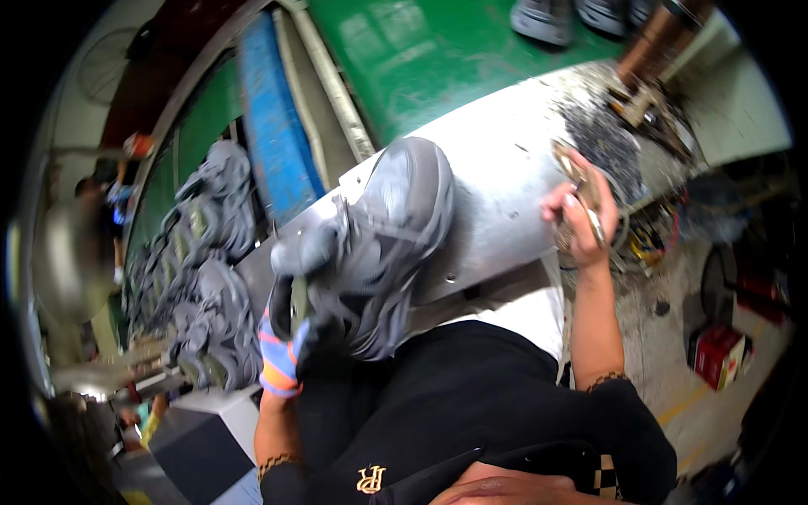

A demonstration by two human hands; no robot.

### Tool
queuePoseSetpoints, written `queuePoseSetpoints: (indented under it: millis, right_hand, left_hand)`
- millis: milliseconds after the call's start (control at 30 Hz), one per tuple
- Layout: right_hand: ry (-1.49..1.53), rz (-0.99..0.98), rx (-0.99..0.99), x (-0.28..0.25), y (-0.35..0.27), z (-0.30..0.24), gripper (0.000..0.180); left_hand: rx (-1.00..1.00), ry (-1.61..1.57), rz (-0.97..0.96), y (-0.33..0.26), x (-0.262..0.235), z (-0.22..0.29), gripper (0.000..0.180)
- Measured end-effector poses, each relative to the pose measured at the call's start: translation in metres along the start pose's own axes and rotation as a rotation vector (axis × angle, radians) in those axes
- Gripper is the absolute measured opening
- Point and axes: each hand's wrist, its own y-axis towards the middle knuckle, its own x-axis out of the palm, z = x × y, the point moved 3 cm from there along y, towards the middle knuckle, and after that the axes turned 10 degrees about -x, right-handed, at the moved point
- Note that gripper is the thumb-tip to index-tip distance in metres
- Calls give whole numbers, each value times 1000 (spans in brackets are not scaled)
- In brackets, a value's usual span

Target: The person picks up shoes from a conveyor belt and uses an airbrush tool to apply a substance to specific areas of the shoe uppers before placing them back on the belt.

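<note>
A grey sneaker [396, 227] with laces is tilted at the near left edge of the metal-topped bench [497, 219], its toe pointing away from me. My left hand [282, 353], in an orange, blue and white striped glove, is closed on its near left side; most of the fingers are hidden. A rounded grey piece [307, 250] sits against the sneaker's left; whether it is part of a second shoe I cannot tell. Over the right side of the bench, my bare right hand [585, 215] is closed around a brass-coloured metal hand tool [589, 189], apart from the sneaker.
Several grey shoes [215, 295] are piled on the left. More shoes [543, 21] stand on the green surface [421, 67] beyond the bench. Dark residue [602, 139] and metal tools [656, 118] lie at the bench's far right. A red box [717, 355] is on the floor.
</note>
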Motion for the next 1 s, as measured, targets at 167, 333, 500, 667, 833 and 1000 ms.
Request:
queuePoseSetpoints:
  millis: [167,333,500,667,833,1000]
  right_hand:
    - [-47,17,-6,7,-1,1,54]
    - [-132,57,37,4,1,0,64]
    - [-191,88,-34,5,2,1,65]
    - [-224,127,-40,4,1,3,65]
    - [-141,60,-12,14,0,2,64]
    - [-118,5,12,2,-1,7,56]
  left_hand:
    - [330,-126,57,117,28,50,45]
    - [270,330,111,315,127,190,44]
    - [314,91,92,445,197,226,78]
    - [351,564,-1,412,49,66,94]
    - [-204,1122,168,282,-176,-147,100]
    - [-357,729,419,261,-155,-189,81]
